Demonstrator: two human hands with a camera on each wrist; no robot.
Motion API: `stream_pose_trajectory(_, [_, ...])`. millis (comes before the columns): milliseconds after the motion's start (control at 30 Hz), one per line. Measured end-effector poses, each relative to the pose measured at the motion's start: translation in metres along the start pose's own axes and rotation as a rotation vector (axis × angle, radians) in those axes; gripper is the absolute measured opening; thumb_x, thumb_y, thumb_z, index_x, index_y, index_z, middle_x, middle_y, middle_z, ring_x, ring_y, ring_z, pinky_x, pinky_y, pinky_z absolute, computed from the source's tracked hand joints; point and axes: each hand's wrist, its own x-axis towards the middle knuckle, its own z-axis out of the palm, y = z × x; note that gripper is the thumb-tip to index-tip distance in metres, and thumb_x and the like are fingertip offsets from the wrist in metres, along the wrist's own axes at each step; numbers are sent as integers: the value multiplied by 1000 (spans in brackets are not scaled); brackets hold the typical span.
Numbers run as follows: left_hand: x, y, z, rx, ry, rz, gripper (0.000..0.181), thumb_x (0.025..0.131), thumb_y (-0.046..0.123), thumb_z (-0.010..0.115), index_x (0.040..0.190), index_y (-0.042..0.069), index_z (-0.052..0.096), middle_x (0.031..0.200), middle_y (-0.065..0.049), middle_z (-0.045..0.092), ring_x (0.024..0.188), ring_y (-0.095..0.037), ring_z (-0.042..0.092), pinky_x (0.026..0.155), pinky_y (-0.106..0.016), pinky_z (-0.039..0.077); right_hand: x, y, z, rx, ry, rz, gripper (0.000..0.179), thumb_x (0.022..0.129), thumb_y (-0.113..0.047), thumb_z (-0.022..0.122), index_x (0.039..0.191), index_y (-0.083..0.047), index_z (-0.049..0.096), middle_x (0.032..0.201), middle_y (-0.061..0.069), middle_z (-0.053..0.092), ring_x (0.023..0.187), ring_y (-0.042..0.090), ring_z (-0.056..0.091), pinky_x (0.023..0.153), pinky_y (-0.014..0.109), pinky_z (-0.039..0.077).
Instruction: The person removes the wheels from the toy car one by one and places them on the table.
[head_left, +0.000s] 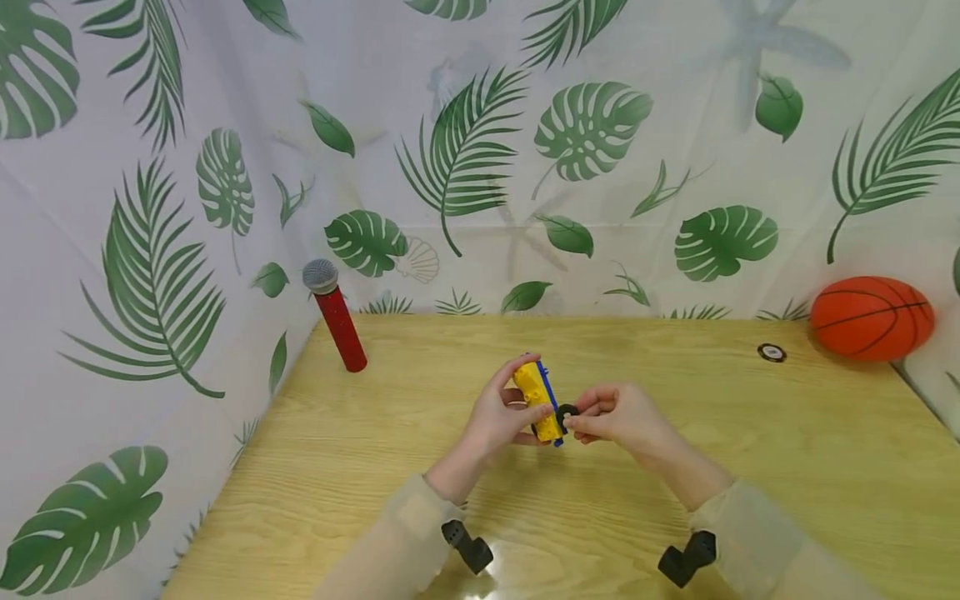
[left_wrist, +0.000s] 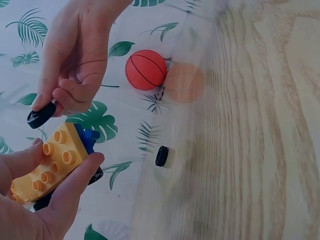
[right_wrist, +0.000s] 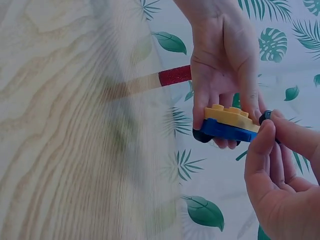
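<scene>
My left hand (head_left: pixel 495 417) grips a toy car of yellow and blue building-brick plastic (head_left: pixel 534 392) by its sides, above the table. Round studs cover the car's yellow top (left_wrist: pixel 54 165), and its base (right_wrist: pixel 225 131) is blue. A black wheel (right_wrist: pixel 201 136) sits at one end of the base, with part of another dark wheel showing farther along. Between thumb and fingers, my right hand (head_left: pixel 618 414) pinches a loose black wheel (left_wrist: pixel 41 116) close to the car's near end. In the left wrist view a gap shows between that wheel and the car.
Another black wheel (head_left: pixel 772 352) lies on the wooden table (head_left: pixel 337 475) at the back right, near an orange basketball (head_left: pixel 873 319). A red microphone (head_left: pixel 341 325) stands at the back left. Leaf-patterned cloth (head_left: pixel 480 167) hangs behind and along the left side.
</scene>
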Motion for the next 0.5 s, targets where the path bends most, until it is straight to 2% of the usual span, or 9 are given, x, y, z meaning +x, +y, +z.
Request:
stream_pose_trajectory(233, [1, 1, -6, -24, 14, -35, 70, 88, -5, 69, 139, 40, 52, 109, -17, 61, 90, -24, 70, 64, -48, 61, -1, -1, -3, 42, -27, 5, 24, 90, -4, 70, 106, 10, 60, 77, -1, 69, 70, 13, 68, 71, 27, 61])
stream_pose_trajectory(500, [0, 3, -10, -37, 27, -33, 71, 89, -5, 68, 141, 40, 50, 114, -19, 65, 92, -26, 70, 67, -50, 61, -1, 1, -3, 113, -55, -23, 34, 92, -4, 69, 119, 10, 54, 81, 3, 67, 75, 16, 72, 75, 31, 62])
